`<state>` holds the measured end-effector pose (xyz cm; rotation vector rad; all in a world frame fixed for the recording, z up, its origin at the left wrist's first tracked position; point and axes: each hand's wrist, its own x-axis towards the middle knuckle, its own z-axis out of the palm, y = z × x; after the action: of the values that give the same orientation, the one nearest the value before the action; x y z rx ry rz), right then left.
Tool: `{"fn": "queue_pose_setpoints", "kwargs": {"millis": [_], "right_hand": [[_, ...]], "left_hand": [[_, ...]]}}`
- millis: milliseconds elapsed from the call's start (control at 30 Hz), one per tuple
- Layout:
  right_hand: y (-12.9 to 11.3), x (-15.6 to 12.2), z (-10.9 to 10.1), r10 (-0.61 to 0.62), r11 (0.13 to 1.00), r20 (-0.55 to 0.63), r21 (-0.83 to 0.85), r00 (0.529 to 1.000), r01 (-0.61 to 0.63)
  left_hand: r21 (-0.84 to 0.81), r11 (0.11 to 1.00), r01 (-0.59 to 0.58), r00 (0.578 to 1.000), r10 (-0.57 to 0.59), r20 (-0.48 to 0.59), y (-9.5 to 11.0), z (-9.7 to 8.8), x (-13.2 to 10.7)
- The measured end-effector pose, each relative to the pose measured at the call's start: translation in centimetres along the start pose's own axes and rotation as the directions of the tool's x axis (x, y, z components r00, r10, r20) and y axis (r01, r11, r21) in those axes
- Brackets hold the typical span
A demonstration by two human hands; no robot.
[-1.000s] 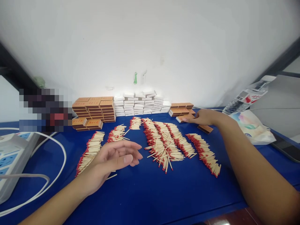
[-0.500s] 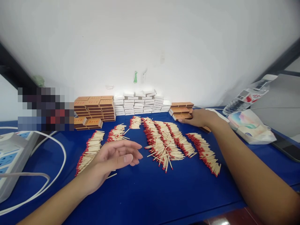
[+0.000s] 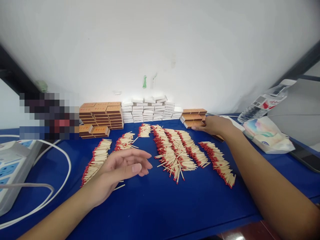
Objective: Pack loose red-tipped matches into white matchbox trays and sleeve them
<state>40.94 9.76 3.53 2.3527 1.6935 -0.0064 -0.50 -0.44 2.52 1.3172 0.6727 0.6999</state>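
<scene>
My left hand (image 3: pixel 125 168) hovers palm inward over the blue table, fingers loosely curved and apart, with nothing in it. Rows of red-tipped matches (image 3: pixel 96 161) lie behind and left of it, partly covered by the hand. More matches (image 3: pixel 175 150) are spread in rows to its right. At the back right, my right hand (image 3: pixel 217 126) grips the right end of a matchbox (image 3: pixel 192 124) in a low stack. Its thumb lies along the front, while most fingers are hidden behind. Another brown matchbox (image 3: pixel 219 138) shows partly under this hand.
Brown matchboxes (image 3: pixel 101 115) are stacked at the back left, beside white box trays (image 3: pixel 150 111) along the wall. A power strip (image 3: pixel 13 166) with white cables is at the left. A plastic bottle (image 3: pixel 265 103), tissue pack (image 3: pixel 266 135) and dark phone (image 3: pixel 306 156) are at the right.
Almost nothing differs. My right thumb has shifted very slightly right along the matchbox; my left hand stays in place.
</scene>
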Motion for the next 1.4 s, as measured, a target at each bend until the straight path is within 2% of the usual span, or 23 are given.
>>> {"fn": "queue_pose_setpoints", "kwargs": {"millis": [200,433,600,767,867,1033,1200,1300,1333,1400], "right_hand": [[0.4,-0.1,-0.3,-0.025,0.999,-0.009,0.02,1.0,0.025],[0.4,-0.5,-0.8,0.006,0.998,-0.15,0.061,0.989,0.004],[-0.3,-0.8,-0.9,-0.028,0.998,-0.262,0.05,0.965,0.043],[-0.6,-1.3,-1.1,-0.02,0.997,-0.293,0.061,0.956,0.04],[-0.6,-1.4,-0.9,-0.028,0.996,-0.312,0.071,0.95,0.053],[-0.2,-1.4,-1.2,-0.036,0.994,-0.306,0.09,0.951,0.067],[0.1,-1.7,-1.9,-0.04,0.991,-0.338,0.104,0.94,0.079],[-0.8,-1.8,-2.1,-0.145,0.959,-0.457,0.152,0.878,0.238],[-1.4,-1.8,-2.3,-0.193,0.933,-0.503,0.172,0.842,0.316],[-2.7,-1.7,-2.9,-0.265,0.872,-0.589,0.193,0.763,0.451]], "left_hand": [[0.008,1.0,-0.009,1.0,0.009,-0.002,0.3,0.0,0.0],[0.007,1.0,0.004,1.0,-0.004,-0.012,0.6,0.3,0.0],[0.021,1.0,-0.014,1.0,0.014,-0.001,0.5,0.2,0.0],[0.017,1.0,-0.024,1.0,0.024,0.004,0.4,-0.2,0.1],[-0.005,0.999,-0.049,0.999,0.049,-0.006,1.0,-0.5,0.0],[0.034,0.983,-0.18,0.971,0.183,-0.152,2.4,-2.1,0.0],[0.161,0.958,-0.238,0.941,0.268,-0.204,2.6,-3.4,0.4],[0.375,0.902,-0.216,0.922,0.315,-0.226,3.1,-2.8,0.4],[0.478,0.858,-0.187,0.918,0.326,-0.226,3.4,-2.4,0.4],[0.731,0.662,-0.164,0.909,0.389,-0.149,4.0,-1.5,0.3]]}}
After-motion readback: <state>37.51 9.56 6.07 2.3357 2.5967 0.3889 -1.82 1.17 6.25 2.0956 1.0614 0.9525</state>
